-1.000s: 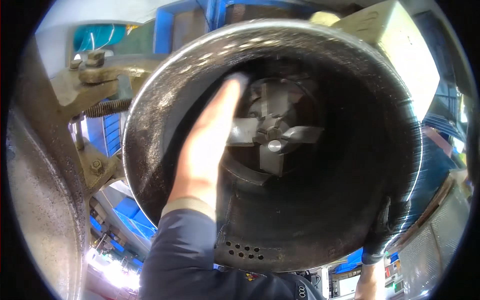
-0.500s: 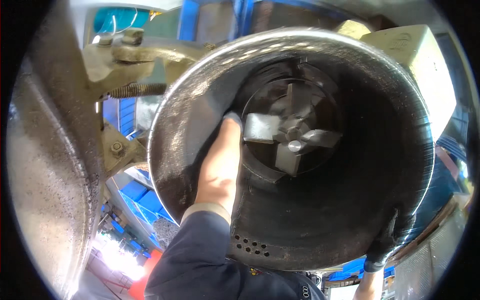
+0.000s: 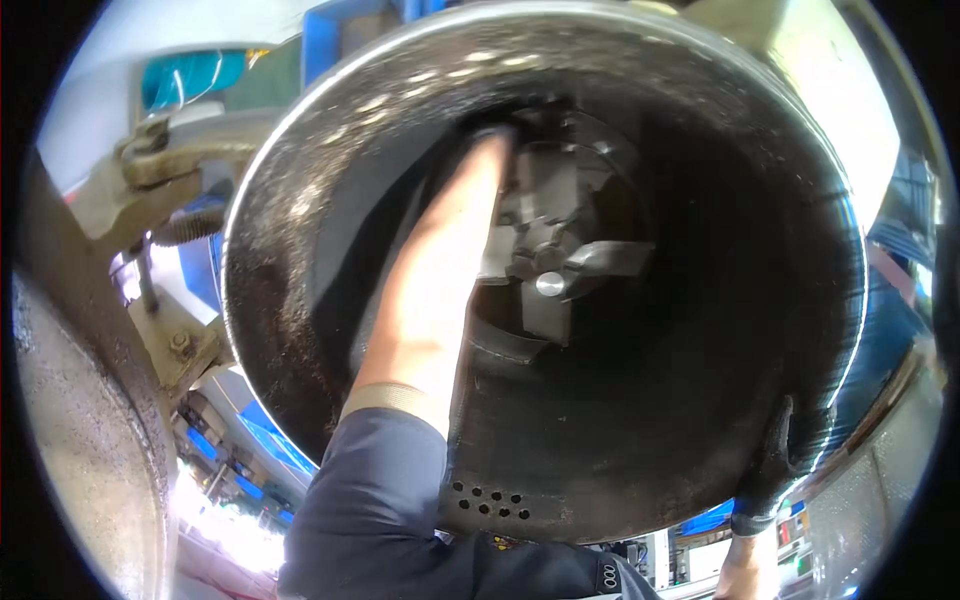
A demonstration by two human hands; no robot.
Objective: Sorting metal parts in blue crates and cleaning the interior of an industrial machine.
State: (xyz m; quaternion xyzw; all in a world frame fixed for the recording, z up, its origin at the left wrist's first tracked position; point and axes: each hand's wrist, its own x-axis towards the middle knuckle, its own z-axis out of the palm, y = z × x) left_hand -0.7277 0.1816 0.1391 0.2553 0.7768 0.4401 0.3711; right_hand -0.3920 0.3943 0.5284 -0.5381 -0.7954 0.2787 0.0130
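Note:
A big round metal drum [image 3: 600,440] faces me with its mouth, its inner wall dark and worn. At its back sits a bladed rotor [image 3: 550,255] with flat metal blades around a central hub. My left arm reaches deep into the drum, left of the rotor. The dark-gloved left hand [image 3: 498,132] is near the upper back wall; its fingers are lost in shadow and blur, and whether it holds anything is hidden. At the lower right, my black-gloved right hand [image 3: 765,480] grips the drum's rim, thumb inside and the other fingers out of sight behind it.
A hinged metal bracket [image 3: 190,165] with a threaded rod [image 3: 188,228] stands left of the drum. Nearer on the left is a large curved metal part [image 3: 85,430]. A pale housing [image 3: 835,100] rises at the upper right. Blue bins [image 3: 350,30] stand behind.
My left hand has gone deeper and higher into the drum. The drum looks larger and nearer in view. My right hand stays on the rim.

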